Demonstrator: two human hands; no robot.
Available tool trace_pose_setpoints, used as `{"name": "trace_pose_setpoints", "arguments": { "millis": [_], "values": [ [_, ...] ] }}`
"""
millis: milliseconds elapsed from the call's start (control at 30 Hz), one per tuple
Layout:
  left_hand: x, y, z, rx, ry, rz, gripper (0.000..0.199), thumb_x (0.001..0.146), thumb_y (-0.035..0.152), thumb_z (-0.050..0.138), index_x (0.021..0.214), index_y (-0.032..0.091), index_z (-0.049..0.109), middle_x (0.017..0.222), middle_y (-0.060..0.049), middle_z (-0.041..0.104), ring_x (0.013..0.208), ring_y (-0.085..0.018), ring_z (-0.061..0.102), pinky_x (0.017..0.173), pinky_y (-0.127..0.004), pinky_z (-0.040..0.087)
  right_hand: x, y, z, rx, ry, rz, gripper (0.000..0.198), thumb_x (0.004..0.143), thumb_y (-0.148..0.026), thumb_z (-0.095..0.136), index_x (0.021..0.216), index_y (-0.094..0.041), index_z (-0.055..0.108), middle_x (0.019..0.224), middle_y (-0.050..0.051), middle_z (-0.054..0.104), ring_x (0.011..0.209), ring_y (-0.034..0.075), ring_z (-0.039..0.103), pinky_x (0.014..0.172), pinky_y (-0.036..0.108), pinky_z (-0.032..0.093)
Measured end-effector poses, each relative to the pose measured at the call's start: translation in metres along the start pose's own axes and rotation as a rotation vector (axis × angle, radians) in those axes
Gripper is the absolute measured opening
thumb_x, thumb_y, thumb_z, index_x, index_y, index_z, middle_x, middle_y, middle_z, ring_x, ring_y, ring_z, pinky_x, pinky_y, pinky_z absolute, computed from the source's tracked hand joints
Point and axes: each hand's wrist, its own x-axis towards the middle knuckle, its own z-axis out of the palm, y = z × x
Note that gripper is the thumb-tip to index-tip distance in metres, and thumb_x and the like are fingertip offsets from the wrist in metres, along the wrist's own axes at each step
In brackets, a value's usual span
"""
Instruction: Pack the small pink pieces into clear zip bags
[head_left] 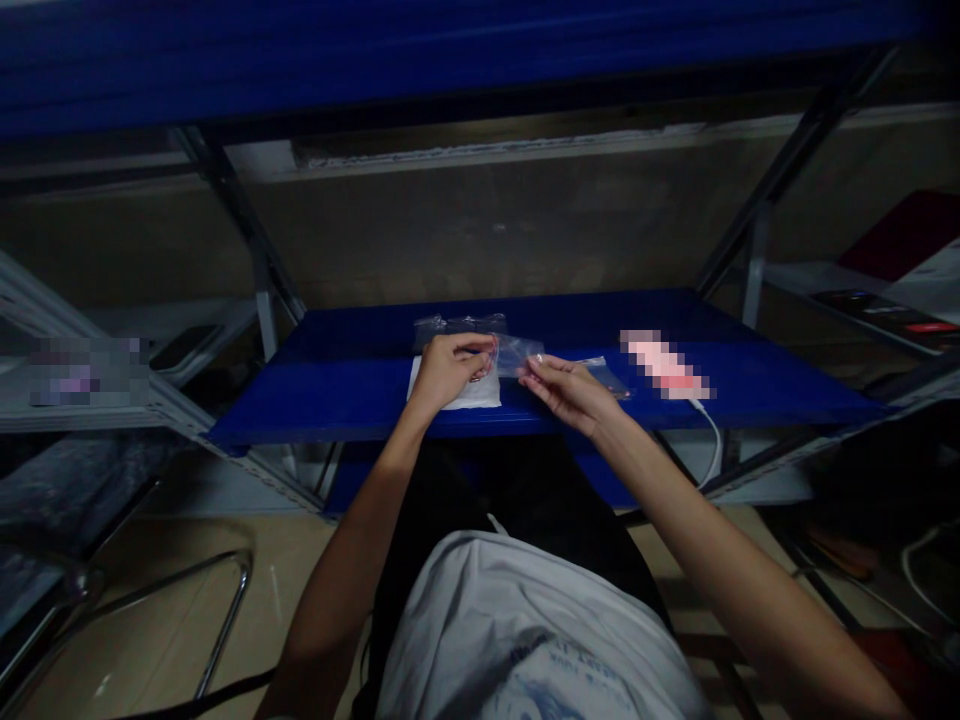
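A clear plastic bag [516, 352] is stretched between my two hands above the blue shelf. My left hand [454, 366] pinches its left side, over a white sheet of tissue or paper [474, 392]. At the bag's right end, the fingers of my right hand [564, 388] are closed on it. Behind my left hand lies more clear plastic [457, 325]. Another clear bag [606, 374] rests just beyond my right hand, with small contents I cannot make out. Whether anything is inside the held bag is too small to tell.
On the blue shelf [360, 380] to the right lies a blurred-out pinkish device [664, 362] with a white cable [716, 440] hanging over the front edge. Another blue shelf [450, 60] runs overhead. Metal uprights [262, 270] frame both sides. A chrome chair frame [232, 600] stands at lower left.
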Motion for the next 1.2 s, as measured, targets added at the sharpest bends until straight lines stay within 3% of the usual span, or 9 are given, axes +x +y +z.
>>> {"name": "trace_pose_setpoints", "arguments": {
  "millis": [200, 367, 433, 533, 600, 700, 933, 1200],
  "values": [
    [0.001, -0.002, -0.013, -0.015, 0.014, -0.016, 0.023, 0.088, 0.009, 0.068, 0.109, 0.013, 0.074, 0.096, -0.009, 0.080, 0.075, -0.016, 0.076, 0.067, -0.026, 0.064, 0.009, -0.004, 0.009, -0.176, 0.050, -0.120, 0.017, 0.076, -0.024, 0.089, 0.084, -0.019, 0.075, 0.090, 0.008, 0.078, 0.090, 0.021, 0.078, 0.096, 0.034, 0.066],
    [0.009, -0.011, -0.045, 0.101, 0.176, 0.022, 0.019, 0.089, 0.012, 0.064, 0.105, 0.013, 0.076, 0.100, -0.010, 0.079, 0.077, -0.014, 0.076, 0.069, -0.024, 0.063, 0.034, -0.025, 0.023, -0.491, 0.003, -0.265, 0.022, 0.073, -0.032, 0.089, 0.078, -0.019, 0.073, 0.083, 0.006, 0.076, 0.078, 0.020, 0.074, 0.083, 0.037, 0.065],
    [0.011, -0.016, -0.061, 0.219, 0.220, 0.040, 0.026, 0.088, 0.015, 0.066, 0.112, 0.015, 0.078, 0.095, -0.008, 0.079, 0.071, -0.013, 0.073, 0.066, -0.023, 0.060, 0.044, -0.036, 0.033, -0.733, -0.098, -0.317, 0.016, 0.078, -0.032, 0.083, 0.080, -0.019, 0.073, 0.079, 0.005, 0.075, 0.075, 0.021, 0.073, 0.076, 0.035, 0.062],
    [0.011, -0.025, -0.075, 0.435, 0.100, 0.017, 0.026, 0.080, 0.020, 0.079, 0.105, 0.017, 0.082, 0.084, -0.005, 0.079, 0.070, -0.014, 0.070, 0.067, -0.024, 0.055, 0.053, -0.048, 0.052, -1.165, -0.311, -0.415, 0.008, 0.086, -0.024, 0.070, 0.084, -0.018, 0.076, 0.073, 0.004, 0.074, 0.070, 0.020, 0.071, 0.069, 0.030, 0.052],
    [0.011, -0.034, -0.074, 0.522, 0.006, -0.027, 0.023, 0.071, 0.022, 0.087, 0.094, 0.017, 0.084, 0.081, -0.005, 0.079, 0.073, -0.016, 0.070, 0.070, -0.026, 0.054, 0.056, -0.051, 0.063, -1.395, -0.438, -0.478, 0.013, 0.087, -0.016, 0.064, 0.084, -0.018, 0.076, 0.071, 0.003, 0.073, 0.067, 0.017, 0.067, 0.067, 0.028, 0.046],
    [0.013, -0.052, -0.062, 0.517, -0.036, -0.099, 0.023, 0.064, 0.020, 0.091, 0.086, 0.016, 0.083, 0.076, -0.003, 0.077, 0.072, -0.017, 0.069, 0.069, -0.025, 0.051, 0.060, -0.048, 0.073, -1.591, -0.544, -0.549, 0.017, 0.084, -0.009, 0.062, 0.082, -0.018, 0.076, 0.073, 0.004, 0.072, 0.066, 0.016, 0.062, 0.064, 0.027, 0.039],
    [0.017, -0.076, -0.045, 0.367, -0.066, -0.121, 0.015, 0.066, 0.012, 0.084, 0.081, 0.014, 0.080, 0.073, -0.002, 0.076, 0.070, -0.015, 0.068, 0.066, -0.023, 0.048, 0.063, -0.041, 0.072, -1.730, -0.617, -0.615, 0.024, 0.086, -0.002, 0.057, 0.078, -0.017, 0.073, 0.077, 0.007, 0.071, 0.070, 0.016, 0.059, 0.064, 0.028, 0.034],
    [0.015, -0.072, -0.042, 0.403, -0.057, -0.107, 0.014, 0.065, 0.016, 0.087, 0.076, 0.015, 0.079, 0.072, -0.001, 0.075, 0.070, -0.014, 0.066, 0.066, -0.023, 0.047, 0.059, -0.046, 0.067, -1.700, -0.573, -0.614, 0.022, 0.090, -0.013, 0.066, 0.106, -0.022, 0.078, 0.084, 0.006, 0.074, 0.070, 0.017, 0.063, 0.062, 0.028, 0.034]
  ]
}}
